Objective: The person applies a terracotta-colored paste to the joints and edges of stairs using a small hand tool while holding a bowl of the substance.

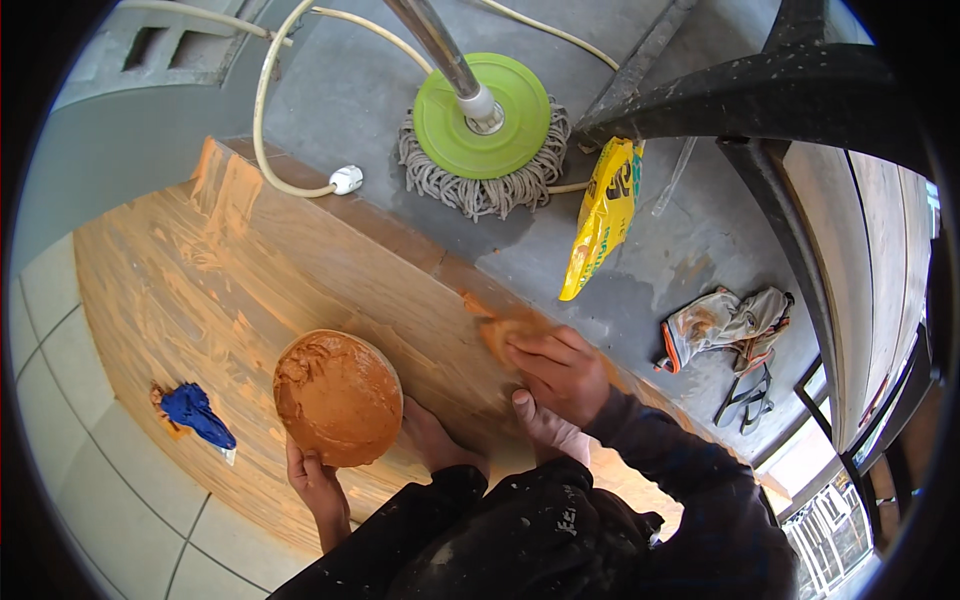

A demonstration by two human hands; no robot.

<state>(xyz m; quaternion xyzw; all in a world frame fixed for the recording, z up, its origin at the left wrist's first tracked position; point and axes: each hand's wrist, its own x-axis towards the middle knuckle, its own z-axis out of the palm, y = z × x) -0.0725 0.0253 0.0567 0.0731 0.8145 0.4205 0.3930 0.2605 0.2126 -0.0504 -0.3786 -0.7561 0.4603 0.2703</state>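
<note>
My left hand [318, 488] grips the near edge of a round bowl filled with thick orange-brown paste [340, 400]. Over the edge of the wooden platform [370, 290], my right hand [560, 372] is closed, fingers together and pointing left. An orange-smeared piece [500, 338] shows at its fingertips, too blurred to name. Orange streaks cover much of the wood. My bare feet [440, 440] stand on the platform between the bowl and my right hand.
A mop with a green disc head [485, 115] stands on the grey floor beyond the platform. A white cable connector [346, 180] rests on the platform edge. A yellow bag [604, 215], a stained cloth [725, 325] and sandals [748, 400] lie rightward; a blue crumpled wrapper [200, 413] lies left.
</note>
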